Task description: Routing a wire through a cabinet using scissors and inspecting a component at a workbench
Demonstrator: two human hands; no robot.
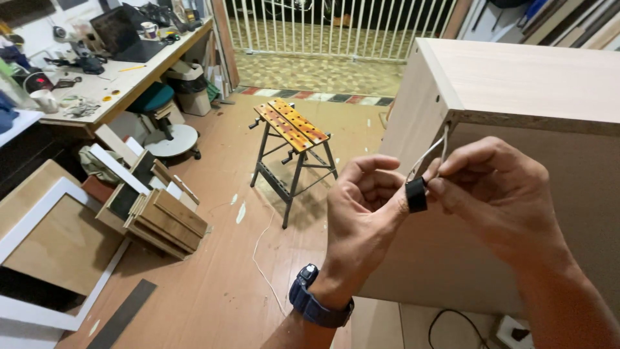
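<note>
A: Holding the little black plug (416,194) is the job right now. It sits between both hands, right in front of the big wood box (516,84).

B: Who has hold of it?

A: Both do. The left hand (365,213) has its thumb on one side of the plug. The right hand (497,194) pinches the other side with thumb and finger, closed tight on it.

B: What is the white string above the pinch?

A: That is the wire (431,152). It goes up from the plug to a spot at the box's top corner. I cannot tell if it goes into a hole there.

B: How do you do it well?

A: I think you should hold the plug by its sides, not by the wire. Keep the wire loose, so it does not get yanked at the corner. Small, slow moves are best, because the plug is tiny and could slip.

B: What else is near?

A: Down below the left hand there is a watch (320,300) on the wrist. Far off past the left hand stands a folding bench (290,126), and boards (161,216) lie on the floor.
</note>
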